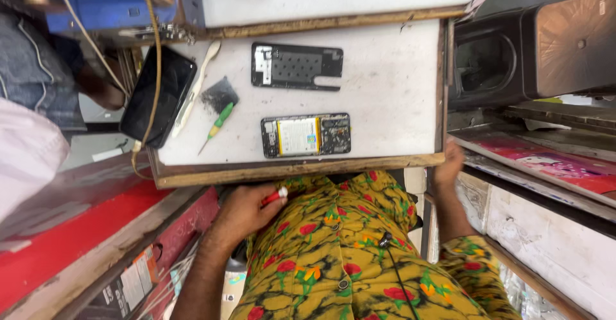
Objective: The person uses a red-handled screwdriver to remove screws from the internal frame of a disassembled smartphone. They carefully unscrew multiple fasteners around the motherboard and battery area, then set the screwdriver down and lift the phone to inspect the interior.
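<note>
Left hand (247, 210) grips a red tool (274, 197) — opened phone (306, 135) lies near.

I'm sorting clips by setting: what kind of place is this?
Most likely a small phone repair stall. On the white worktop lie an opened phone with its battery showing, a removed back frame and a green screwdriver. The left hand holds a small red tool.

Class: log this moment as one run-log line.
left hand: holds red tool | right hand: on board edge | opened phone: on board, untouched
</note>
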